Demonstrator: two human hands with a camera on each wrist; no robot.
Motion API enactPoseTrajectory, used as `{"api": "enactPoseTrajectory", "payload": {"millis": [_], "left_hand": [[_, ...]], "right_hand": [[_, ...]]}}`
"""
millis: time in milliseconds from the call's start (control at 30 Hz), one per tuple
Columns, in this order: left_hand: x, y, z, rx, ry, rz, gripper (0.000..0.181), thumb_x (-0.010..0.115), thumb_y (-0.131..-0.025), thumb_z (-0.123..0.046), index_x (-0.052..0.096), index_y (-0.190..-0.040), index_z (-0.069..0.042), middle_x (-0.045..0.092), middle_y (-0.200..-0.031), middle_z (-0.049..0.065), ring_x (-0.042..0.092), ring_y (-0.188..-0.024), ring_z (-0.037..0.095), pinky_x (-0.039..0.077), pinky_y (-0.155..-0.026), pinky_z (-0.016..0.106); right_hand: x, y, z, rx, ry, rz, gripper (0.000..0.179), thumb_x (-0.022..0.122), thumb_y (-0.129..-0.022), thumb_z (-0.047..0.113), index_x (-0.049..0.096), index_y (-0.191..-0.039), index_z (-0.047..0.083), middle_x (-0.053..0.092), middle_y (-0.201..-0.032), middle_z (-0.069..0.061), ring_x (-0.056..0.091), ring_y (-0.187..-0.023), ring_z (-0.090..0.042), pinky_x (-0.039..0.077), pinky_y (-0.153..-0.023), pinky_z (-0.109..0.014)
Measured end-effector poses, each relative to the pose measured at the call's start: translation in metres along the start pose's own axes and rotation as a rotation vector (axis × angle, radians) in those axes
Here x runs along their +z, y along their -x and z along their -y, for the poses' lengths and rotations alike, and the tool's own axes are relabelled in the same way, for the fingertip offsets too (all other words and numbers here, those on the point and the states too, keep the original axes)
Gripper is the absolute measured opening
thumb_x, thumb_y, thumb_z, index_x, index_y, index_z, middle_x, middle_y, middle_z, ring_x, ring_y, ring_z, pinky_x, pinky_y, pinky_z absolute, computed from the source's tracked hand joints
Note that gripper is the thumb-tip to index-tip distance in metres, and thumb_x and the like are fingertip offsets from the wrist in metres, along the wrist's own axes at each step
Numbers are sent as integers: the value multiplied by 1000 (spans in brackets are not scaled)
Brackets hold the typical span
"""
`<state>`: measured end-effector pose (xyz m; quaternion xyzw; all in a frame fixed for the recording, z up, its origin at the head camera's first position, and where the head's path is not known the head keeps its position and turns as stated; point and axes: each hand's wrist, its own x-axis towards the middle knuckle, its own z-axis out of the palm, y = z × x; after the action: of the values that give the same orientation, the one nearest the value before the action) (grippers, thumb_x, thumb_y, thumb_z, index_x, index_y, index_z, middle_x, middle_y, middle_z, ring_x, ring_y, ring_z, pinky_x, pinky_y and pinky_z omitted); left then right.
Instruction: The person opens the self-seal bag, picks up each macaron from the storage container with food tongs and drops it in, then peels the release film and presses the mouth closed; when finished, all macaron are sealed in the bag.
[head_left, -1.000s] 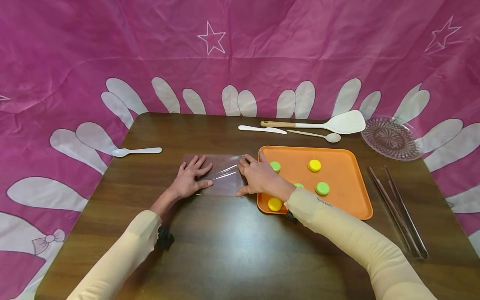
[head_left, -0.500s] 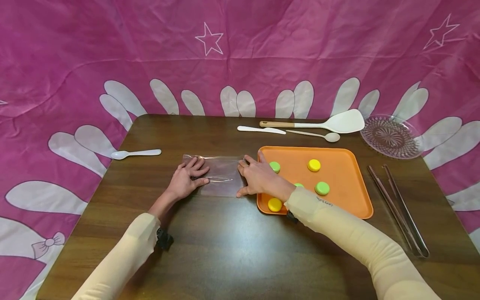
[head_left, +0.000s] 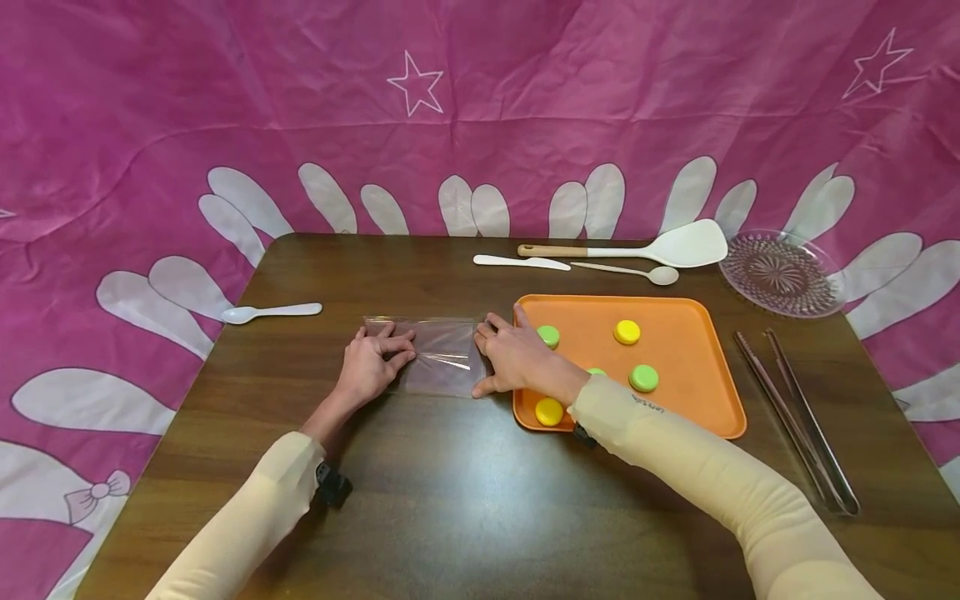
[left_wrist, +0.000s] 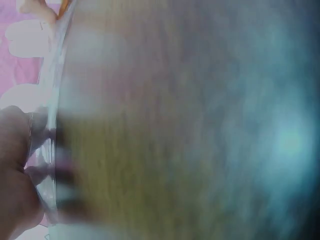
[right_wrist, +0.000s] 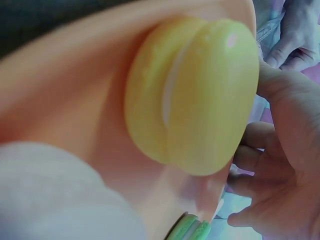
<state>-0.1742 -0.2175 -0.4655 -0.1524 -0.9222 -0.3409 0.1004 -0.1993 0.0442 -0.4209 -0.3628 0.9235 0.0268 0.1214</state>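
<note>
A clear plastic bag (head_left: 442, 375) lies flat on the table between my hands. On its left part my left hand (head_left: 367, 362) pinches the film between thumb and fingers, and creases run out from that pinch. My right hand (head_left: 510, 354) presses the bag's right end with spread fingers, its wrist over the left side of the orange tray (head_left: 690, 408). Yellow and green macarons sit on that tray; a yellow macaron (right_wrist: 210, 100) fills the right wrist view, below my right forearm. In the left wrist view the table surface is blurred.
Behind the tray lie a white plastic knife (head_left: 517, 262), a small beige spoon (head_left: 663, 275) and a white spatula (head_left: 682, 246). A clear patterned plate (head_left: 780, 275) is at the back right, metal tongs (head_left: 802, 425) right of the tray. A white spoon (head_left: 277, 311) lies left.
My left hand has slid slightly left, and its spread fingers have drawn together into a pinch on the film. The creases in the bag have shifted. My right hand has stayed in place.
</note>
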Motion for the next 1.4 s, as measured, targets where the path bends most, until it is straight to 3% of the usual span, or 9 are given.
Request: {"api": "enactPoseTrajectory", "payload": {"millis": [167,333,433,567,700,800,967,1200,1400], "left_hand": [[5,3,0,22,113,-102,4,77,-83,3,77,-86,0,72,-108,14,60,-118,38,18,-112,67],[8,5,1,24,186,-149,10,73,-84,9,72,-79,0,72,-107,19,61,-118,40,17,-113,66],[10,6,1,27,172,-159,13,71,-84,10,69,-78,-2,72,-108,18,62,-116,39,17,-113,64],[11,6,0,77,96,-189,14,69,-84,11,66,-79,-2,74,-102,17,68,-103,39,25,-111,63],[11,5,-3,126,1,-192,14,66,-86,10,61,-83,-3,75,-100,15,69,-96,38,48,-89,57],[11,5,-5,136,-30,-187,13,65,-87,8,59,-85,-4,73,-100,16,68,-93,37,51,-70,53],[12,6,-6,150,-25,-216,12,65,-87,7,58,-87,-4,69,-93,17,66,-80,35,50,-65,51],[13,8,-5,179,-12,-224,11,64,-88,6,58,-88,-3,68,-91,15,65,-84,36,50,-67,53],[11,9,-4,192,3,-223,12,64,-87,7,59,-88,-4,70,-99,16,67,-95,37,52,-71,54]], "right_hand": [[-1,0,0,-5,9,5,93,65,-84,68,45,-149,5,38,-156,-12,24,-148,-30,7,-115,-65],[0,1,0,-7,9,11,84,63,-90,61,44,-150,5,36,-157,-12,24,-148,-30,7,-114,-66],[1,1,-1,-5,9,4,82,64,-90,59,45,-149,5,37,-157,-12,25,-148,-30,9,-114,-66],[0,0,-1,0,2,2,81,65,-90,58,46,-148,5,38,-156,-12,25,-148,-30,9,-114,-65],[-1,1,0,4,-9,10,80,66,-90,57,47,-148,5,38,-156,-12,25,-148,-31,9,-114,-65],[-2,2,1,7,-14,10,80,66,-90,57,48,-147,5,39,-156,-12,26,-147,-31,10,-114,-65],[-3,4,1,9,-10,4,78,66,-90,57,49,-147,6,40,-155,-12,28,-146,-33,10,-114,-66],[-8,13,-4,-18,-29,-75,70,69,-92,48,52,-145,6,43,-153,-13,33,-143,-36,16,-112,-68],[-22,46,-22,-51,-155,-198,60,70,-94,37,55,-140,1,51,-145,-17,43,-137,-36,25,-110,-65]]}}
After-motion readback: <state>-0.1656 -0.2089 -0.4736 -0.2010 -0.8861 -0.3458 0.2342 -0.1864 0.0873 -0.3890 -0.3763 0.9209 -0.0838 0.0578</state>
